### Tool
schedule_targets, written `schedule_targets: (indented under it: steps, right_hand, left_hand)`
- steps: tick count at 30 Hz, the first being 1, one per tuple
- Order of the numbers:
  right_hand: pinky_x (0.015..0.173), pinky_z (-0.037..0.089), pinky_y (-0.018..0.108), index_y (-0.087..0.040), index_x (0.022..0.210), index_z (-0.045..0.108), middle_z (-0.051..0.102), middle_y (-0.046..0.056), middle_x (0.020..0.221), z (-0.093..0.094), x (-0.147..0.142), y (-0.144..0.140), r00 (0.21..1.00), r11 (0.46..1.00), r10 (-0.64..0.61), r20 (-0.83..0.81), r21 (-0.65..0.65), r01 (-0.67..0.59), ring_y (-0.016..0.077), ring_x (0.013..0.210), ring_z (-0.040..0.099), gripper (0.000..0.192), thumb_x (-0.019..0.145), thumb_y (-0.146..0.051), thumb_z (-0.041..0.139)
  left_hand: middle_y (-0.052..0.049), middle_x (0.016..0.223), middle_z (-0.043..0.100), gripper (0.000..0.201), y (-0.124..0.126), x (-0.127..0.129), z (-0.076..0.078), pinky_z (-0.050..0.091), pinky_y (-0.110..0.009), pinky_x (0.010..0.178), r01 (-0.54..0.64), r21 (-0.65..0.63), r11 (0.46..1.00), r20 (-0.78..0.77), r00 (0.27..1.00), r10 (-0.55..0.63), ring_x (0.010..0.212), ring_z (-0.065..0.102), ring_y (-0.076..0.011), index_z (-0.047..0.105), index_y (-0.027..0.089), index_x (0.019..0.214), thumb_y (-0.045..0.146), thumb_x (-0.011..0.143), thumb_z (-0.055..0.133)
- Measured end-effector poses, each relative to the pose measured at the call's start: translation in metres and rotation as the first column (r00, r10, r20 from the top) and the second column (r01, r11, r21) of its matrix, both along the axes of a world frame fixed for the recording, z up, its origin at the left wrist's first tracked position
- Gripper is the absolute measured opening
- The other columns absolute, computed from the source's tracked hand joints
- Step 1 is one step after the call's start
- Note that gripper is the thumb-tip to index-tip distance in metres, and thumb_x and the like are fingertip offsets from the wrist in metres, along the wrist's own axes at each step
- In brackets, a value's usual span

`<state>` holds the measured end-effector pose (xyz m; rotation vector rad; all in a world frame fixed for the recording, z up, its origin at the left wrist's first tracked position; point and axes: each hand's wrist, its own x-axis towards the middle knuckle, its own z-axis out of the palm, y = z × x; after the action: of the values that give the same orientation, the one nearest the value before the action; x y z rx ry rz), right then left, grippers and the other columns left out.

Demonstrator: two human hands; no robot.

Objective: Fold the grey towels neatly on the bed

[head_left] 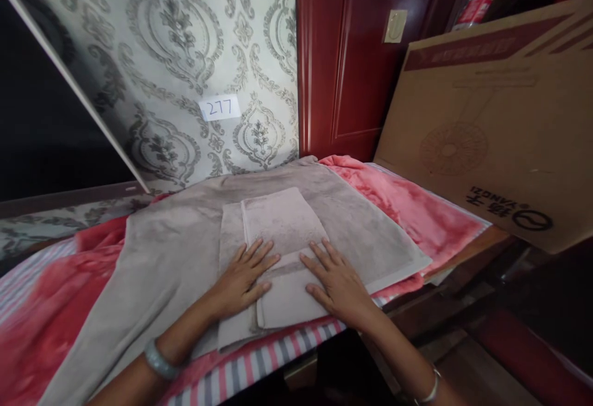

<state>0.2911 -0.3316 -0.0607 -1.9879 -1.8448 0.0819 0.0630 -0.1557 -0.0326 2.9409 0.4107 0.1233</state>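
Note:
A folded grey-beige cloth, perhaps a towel [282,217], lies in layers on a larger spread grey blanket [171,257]. Flat on its left part, my left hand [245,279] rests with the fingers spread. My right hand [336,282] presses on its right side, fingers also stretched out and apart. Between the two hands, a fold runs across the cloth, and its near half reaches toward the table's front edge. Neither hand grips anything.
Red-pink plush blanket [398,208] shows beneath the grey one, over a striped sheet [259,363]. A large cardboard box [491,122] stands at right. A dark screen [55,109] is at left. Behind are patterned wallpaper with a paper label [220,107] and a dark red door [343,54].

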Motion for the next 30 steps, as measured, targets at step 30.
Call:
schedule_targets:
  steps: [30]
  right_hand:
    - [0.105,0.047,0.048,-0.022,0.147,0.049,0.061,0.011,0.137,0.022,0.055,-0.011,0.295,0.999,-0.001,-0.956,-0.012,-0.036,0.0300,0.120,0.062,0.071,0.082,-0.051,0.060]
  left_hand:
    - [-0.007,0.158,0.041,0.066,-0.015,-0.051,0.028,0.036,-0.049,0.118,0.295,0.084,0.952,0.140,0.942,-0.305,0.148,0.032,-0.0259,0.035,0.035,0.152,0.029,0.092,0.060]
